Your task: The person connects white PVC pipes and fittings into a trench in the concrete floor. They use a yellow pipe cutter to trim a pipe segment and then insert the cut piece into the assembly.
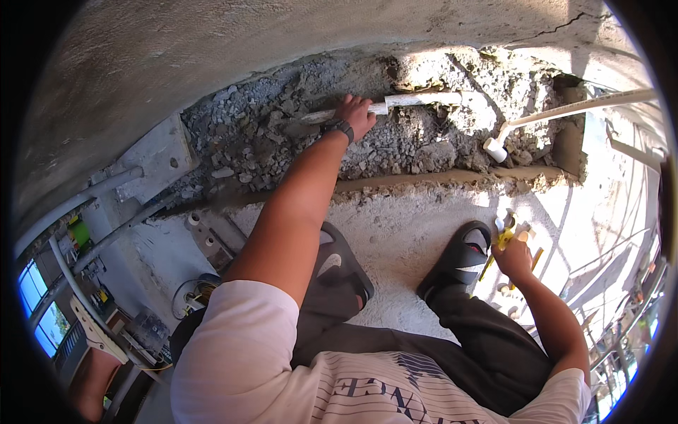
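A trench (254,148) of broken concrete and soil runs along the wall, with a white pipe (424,99) lying lengthwise in it. My left hand (353,117) has its fingers curled over the pipe's left part, beside a wider sleeve section. Farther right, a raised white pipe (565,107) bends down to an elbow fitting (494,150). My right hand (513,256) is low on the sunlit concrete beside my right sandal (448,272), closed on a yellow tool (506,237). Small pale fittings and a long yellow piece lie around that hand, partly hidden by it.
A cracked wall (304,32) rises behind the trench. Grey pipes (106,185), a coiled hose (191,297) and assorted items crowd the left side, where another person's bare limb (99,371) shows. Metal bars and rods lie along the bright right edge.
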A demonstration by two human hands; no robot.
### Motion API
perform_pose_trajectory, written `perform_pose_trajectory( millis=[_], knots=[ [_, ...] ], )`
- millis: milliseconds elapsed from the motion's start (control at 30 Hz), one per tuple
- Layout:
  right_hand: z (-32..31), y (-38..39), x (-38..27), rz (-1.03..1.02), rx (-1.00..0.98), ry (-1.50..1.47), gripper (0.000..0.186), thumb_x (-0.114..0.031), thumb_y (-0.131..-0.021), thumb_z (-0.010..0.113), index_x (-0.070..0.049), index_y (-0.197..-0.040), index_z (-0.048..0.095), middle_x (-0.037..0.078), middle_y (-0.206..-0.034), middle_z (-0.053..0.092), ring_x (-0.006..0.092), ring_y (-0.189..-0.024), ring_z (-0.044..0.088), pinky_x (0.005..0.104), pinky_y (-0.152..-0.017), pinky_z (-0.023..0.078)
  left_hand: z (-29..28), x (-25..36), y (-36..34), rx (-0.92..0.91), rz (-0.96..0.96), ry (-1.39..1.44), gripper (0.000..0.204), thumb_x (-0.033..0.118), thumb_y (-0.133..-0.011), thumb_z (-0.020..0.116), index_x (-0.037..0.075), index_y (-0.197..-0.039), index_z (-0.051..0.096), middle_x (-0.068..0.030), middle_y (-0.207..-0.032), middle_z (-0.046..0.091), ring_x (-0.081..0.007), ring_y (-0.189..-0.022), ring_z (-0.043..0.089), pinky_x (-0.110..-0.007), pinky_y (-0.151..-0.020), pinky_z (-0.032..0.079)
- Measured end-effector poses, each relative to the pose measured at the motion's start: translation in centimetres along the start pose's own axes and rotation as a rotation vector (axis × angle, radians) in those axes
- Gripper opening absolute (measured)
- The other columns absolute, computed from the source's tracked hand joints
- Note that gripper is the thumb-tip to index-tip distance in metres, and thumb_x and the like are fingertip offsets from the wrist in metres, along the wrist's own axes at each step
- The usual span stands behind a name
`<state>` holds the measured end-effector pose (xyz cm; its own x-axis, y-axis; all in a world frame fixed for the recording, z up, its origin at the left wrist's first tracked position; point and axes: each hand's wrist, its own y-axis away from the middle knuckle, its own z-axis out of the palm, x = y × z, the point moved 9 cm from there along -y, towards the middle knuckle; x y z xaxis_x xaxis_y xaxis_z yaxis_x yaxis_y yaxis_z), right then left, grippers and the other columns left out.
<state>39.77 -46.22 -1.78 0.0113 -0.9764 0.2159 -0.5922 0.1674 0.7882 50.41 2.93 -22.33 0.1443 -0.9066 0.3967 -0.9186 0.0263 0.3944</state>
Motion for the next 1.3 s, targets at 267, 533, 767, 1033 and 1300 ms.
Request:
perform_pose_trajectory(
  millis=[267,533,767,1033,1300],
  knots=[
    [-7.7,5.0,-2.9,-0.181,-0.323,-0.326,0.044,-0.04,-0.087,0.063,0.002,-0.099,0.069,0.019,-0.091,0.071,0.0322,-0.09,0.07,0.0445,-0.084,0.054,0.1,-1.0,-0.3,0.011,-0.005,0.0,0.047,0.037,-0.097,0.056,0.008,-0.133,0.061,-0.0143,-0.128,0.062,-0.0353,-0.124,0.049,-0.047,-0.109,0.042],
    [-12.5,-0.1,-24.9,-0.622,-0.912,-1.256,0.068,-0.054,-0.089,0.058,0.002,-0.129,0.057,0.019,-0.114,0.066,0.031,-0.11,0.066,0.0507,-0.1,0.047,-0.3,-0.8,-0.6,-0.023,-0.004,0.054,0.048,0.037,-0.095,0.06,0.007,-0.132,0.062,-0.0161,-0.126,0.063,-0.0359,-0.121,0.052,-0.046,-0.11,0.04],
    [-4.4,-6.6,-34.0,-0.225,-0.922,-1.397,0.057,-0.05,-0.083,0.067,-0.008,-0.123,0.061,0.014,-0.109,0.065,0.0285,-0.102,0.065,0.0483,-0.092,0.046,-0.2,-0.8,-1.0,0.066,0.097,0.031,0.045,0.033,-0.09,0.064,0.008,-0.127,0.065,-0.0158,-0.119,0.068,-0.0355,-0.116,0.056,-0.045,-0.107,0.042],
    [-4.5,-7.0,-35.0,-0.283,-0.529,-1.373,0.045,-0.05,-0.089,0.063,-0.011,-0.112,0.061,0.007,-0.091,0.059,0.0221,-0.082,0.061,0.0395,-0.079,0.047,-0.4,-2.0,-0.7,0.189,0.082,0.065,0.045,0.037,-0.089,0.065,0.008,-0.123,0.069,-0.0142,-0.12,0.068,-0.0346,-0.114,0.057,-0.045,-0.105,0.043],
    [-2.6,-11.3,-37.5,-0.32,-0.35,-1.393,0.046,-0.039,-0.09,0.065,0.006,-0.1,0.07,0.012,-0.083,0.066,0.0221,-0.075,0.06,0.0368,-0.069,0.046,-1.1,-1.1,-1.1,0.077,0.11,0.116,0.046,0.038,-0.086,0.067,0.011,-0.123,0.07,-0.012,-0.12,0.069,-0.0334,-0.112,0.058,-0.043,-0.103,0.045]
  ],
)
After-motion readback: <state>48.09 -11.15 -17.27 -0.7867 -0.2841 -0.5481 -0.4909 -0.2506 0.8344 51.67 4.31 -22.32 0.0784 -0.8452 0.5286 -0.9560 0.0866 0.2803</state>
